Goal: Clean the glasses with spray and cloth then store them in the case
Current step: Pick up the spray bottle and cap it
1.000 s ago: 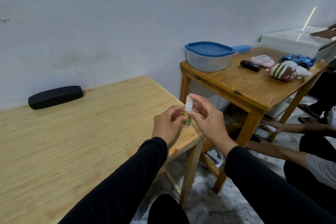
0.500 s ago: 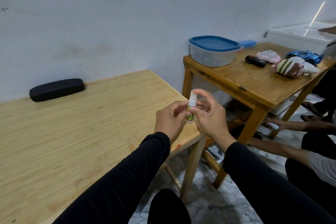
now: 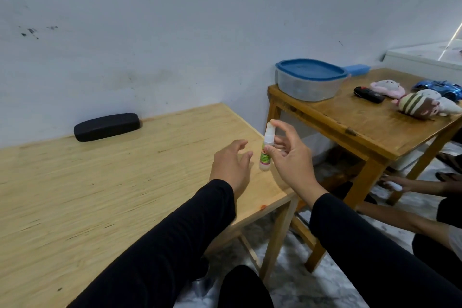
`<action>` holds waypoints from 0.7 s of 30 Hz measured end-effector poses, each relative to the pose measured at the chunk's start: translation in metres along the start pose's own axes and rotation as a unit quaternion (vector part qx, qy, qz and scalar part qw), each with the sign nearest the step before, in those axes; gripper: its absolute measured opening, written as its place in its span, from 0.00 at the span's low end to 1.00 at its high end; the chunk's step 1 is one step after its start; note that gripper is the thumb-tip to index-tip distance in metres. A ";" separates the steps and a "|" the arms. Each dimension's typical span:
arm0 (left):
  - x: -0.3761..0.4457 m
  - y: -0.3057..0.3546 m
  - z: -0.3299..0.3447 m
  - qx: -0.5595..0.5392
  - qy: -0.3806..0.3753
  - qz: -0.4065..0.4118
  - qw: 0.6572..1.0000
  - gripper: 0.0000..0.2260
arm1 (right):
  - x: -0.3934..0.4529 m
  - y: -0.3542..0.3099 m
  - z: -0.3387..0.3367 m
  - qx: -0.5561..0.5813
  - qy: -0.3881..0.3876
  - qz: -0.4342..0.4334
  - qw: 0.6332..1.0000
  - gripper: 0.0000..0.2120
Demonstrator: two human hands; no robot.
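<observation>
A small spray bottle (image 3: 266, 149) with a white cap and green label is upright at the right end of the light wooden table (image 3: 100, 195). My right hand (image 3: 290, 155) holds it between thumb and fingers. My left hand (image 3: 231, 164) hovers just left of the bottle, fingers spread, holding nothing. A black glasses case (image 3: 107, 127), shut, lies at the table's far edge against the wall. No glasses or cloth are in view.
A darker wooden table (image 3: 370, 130) stands to the right with a blue-lidded plastic container (image 3: 310, 79), a black remote (image 3: 368, 94), plush toys (image 3: 420, 106) and a blue toy car (image 3: 440, 88). Another person's arms (image 3: 405, 185) reach in low at the right.
My left hand has let go of the bottle and opened beside it. The right hand still grips the bottle, which has come down to the table's right end. The camera view shifted.
</observation>
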State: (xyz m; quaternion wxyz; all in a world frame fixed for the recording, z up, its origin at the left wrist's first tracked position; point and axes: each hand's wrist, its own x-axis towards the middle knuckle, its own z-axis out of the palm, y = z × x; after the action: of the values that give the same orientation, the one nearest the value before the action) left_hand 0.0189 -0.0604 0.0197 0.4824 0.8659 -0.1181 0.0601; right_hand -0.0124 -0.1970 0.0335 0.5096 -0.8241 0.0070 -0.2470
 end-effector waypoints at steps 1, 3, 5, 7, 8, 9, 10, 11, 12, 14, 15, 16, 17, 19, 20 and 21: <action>0.004 -0.004 -0.009 0.019 0.013 -0.015 1.000 0.16 | 0.003 -0.005 0.005 0.001 -0.005 -0.005 1.000 0.26; 0.013 -0.016 -0.028 0.070 0.030 -0.036 0.996 0.16 | 0.010 -0.015 0.016 -0.001 -0.018 -0.009 1.000 0.24; 0.023 -0.031 -0.051 0.126 0.044 -0.052 0.990 0.17 | 0.017 -0.025 0.028 0.000 -0.030 -0.011 0.999 0.23; 0.029 -0.048 -0.076 0.181 0.059 -0.072 0.979 0.18 | 0.024 -0.032 0.044 0.018 -0.046 -0.008 0.999 0.23; 0.032 -0.057 -0.089 0.210 0.065 -0.083 0.972 0.19 | 0.028 -0.034 0.052 0.028 -0.050 -0.005 0.998 0.23; 0.034 -0.066 -0.102 0.236 0.068 -0.096 0.964 0.19 | 0.032 -0.036 0.061 0.032 -0.051 -0.003 0.998 0.24; 0.036 -0.074 -0.114 0.259 0.069 -0.109 0.957 0.19 | 0.035 -0.038 0.070 0.031 -0.054 -0.003 0.998 0.24; 0.038 -0.082 -0.125 0.278 0.069 -0.122 0.950 0.20 | 0.038 -0.041 0.079 0.029 -0.061 -0.005 0.998 0.24; 0.040 -0.089 -0.135 0.294 0.069 -0.134 0.944 0.20 | 0.042 -0.043 0.087 0.028 -0.070 -0.006 0.997 0.24; 0.043 -0.105 -0.150 0.318 0.066 -0.149 0.934 0.19 | 0.050 -0.047 0.104 0.033 -0.084 -0.005 0.996 0.24; 0.045 -0.112 -0.155 0.326 0.066 -0.150 0.931 0.18 | 0.054 -0.049 0.112 0.034 -0.090 -0.005 0.995 0.24; 0.046 -0.119 -0.158 0.331 0.067 -0.149 0.929 0.18 | 0.058 -0.052 0.121 0.033 -0.095 -0.006 0.995 0.24; 0.047 -0.126 -0.159 0.334 0.066 -0.149 0.928 0.18 | 0.063 -0.054 0.130 0.034 -0.100 -0.008 0.994 0.24; 0.048 -0.136 -0.160 0.332 0.063 -0.157 0.928 0.19 | 0.072 -0.057 0.148 0.037 -0.115 -0.009 0.993 0.23; 0.049 -0.138 -0.160 0.332 0.064 -0.159 0.928 0.20 | 0.077 -0.059 0.158 0.039 -0.124 -0.007 0.991 0.23; 0.049 -0.140 -0.160 0.335 0.066 -0.158 0.926 0.20 | 0.082 -0.060 0.167 0.039 -0.132 -0.006 0.990 0.23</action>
State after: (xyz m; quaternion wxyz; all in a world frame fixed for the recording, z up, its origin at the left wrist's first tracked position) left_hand 0.1046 0.1391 -0.0008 0.1738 0.9786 0.0795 0.0758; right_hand 0.1142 -0.0502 0.0571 0.5365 -0.8289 -0.0753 -0.1392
